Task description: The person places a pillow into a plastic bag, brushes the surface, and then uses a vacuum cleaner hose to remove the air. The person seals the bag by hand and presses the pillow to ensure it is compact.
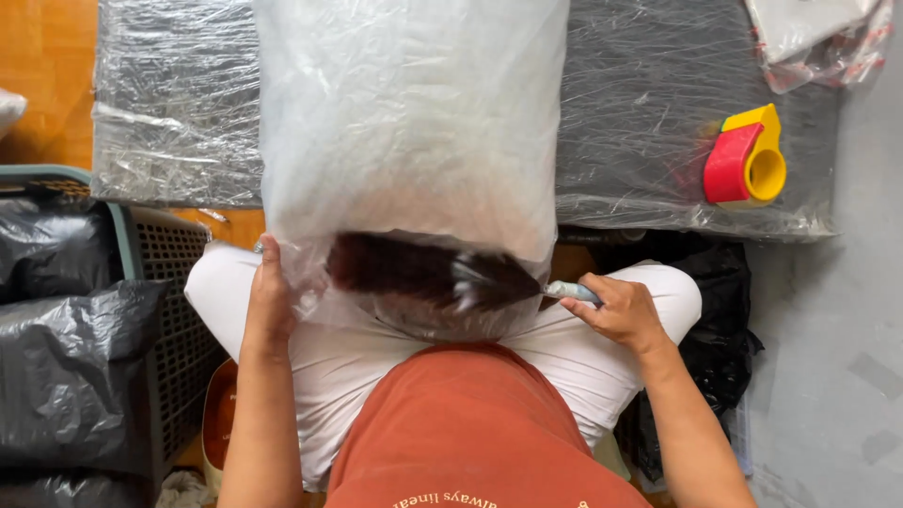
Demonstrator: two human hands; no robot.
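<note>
Dark hair bundle (428,273) already sits in the clear bag (409,141) on the lap. Left hand (270,301) lies flat, fingers together, against the bag's side; right hand (616,309) pinches its unsealed mouth edge.

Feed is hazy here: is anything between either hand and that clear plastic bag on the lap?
Nothing visible. The left hand lies flat against the clear plastic bag's left side, and the right hand pinches its right corner. The dark bundle sits inside the bag.
</note>
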